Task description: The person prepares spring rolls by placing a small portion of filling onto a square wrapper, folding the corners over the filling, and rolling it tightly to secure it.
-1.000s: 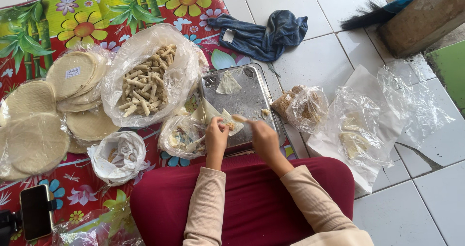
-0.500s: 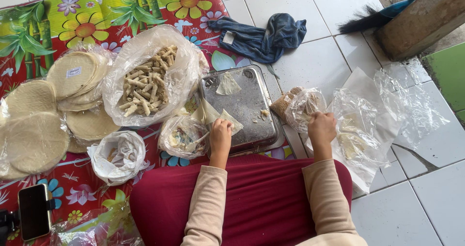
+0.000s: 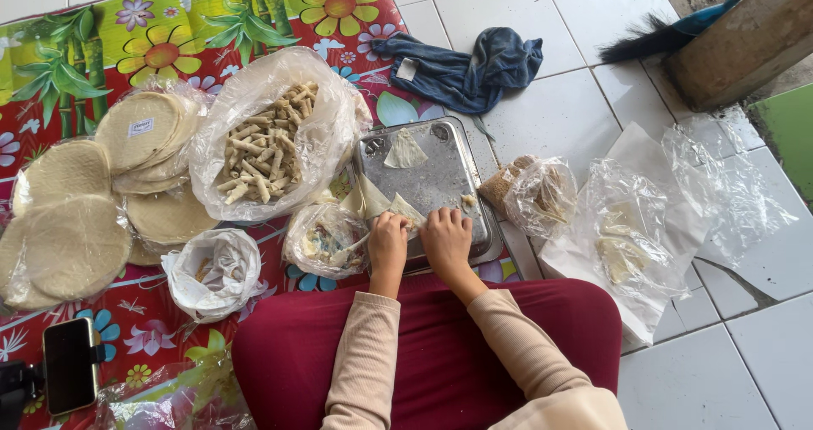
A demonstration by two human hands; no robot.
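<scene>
My left hand (image 3: 388, 237) and my right hand (image 3: 446, 237) rest side by side on the near edge of a square metal tray (image 3: 449, 172). Both press on a pale wrapper sheet (image 3: 408, 211) lying on the tray, fingers curled over it. A second folded wrapper piece (image 3: 405, 151) lies at the tray's far side. Just left of my left hand sits a small clear bag of filling (image 3: 326, 239). Beyond it, a big plastic bag holds several rolled pastry sticks (image 3: 264, 142).
Stacks of round wrappers (image 3: 85, 193) lie on the flowered mat at left. A white bag (image 3: 213, 269) and a phone (image 3: 69, 364) lie nearer me. On the tiles: a blue cloth (image 3: 466, 70), crumpled clear bags (image 3: 542, 195) (image 3: 652, 218), a wooden block (image 3: 745, 45).
My right hand reached out to the clear bags on the right half a second ago, then came back to the tray beside my left hand on the wrapper.
</scene>
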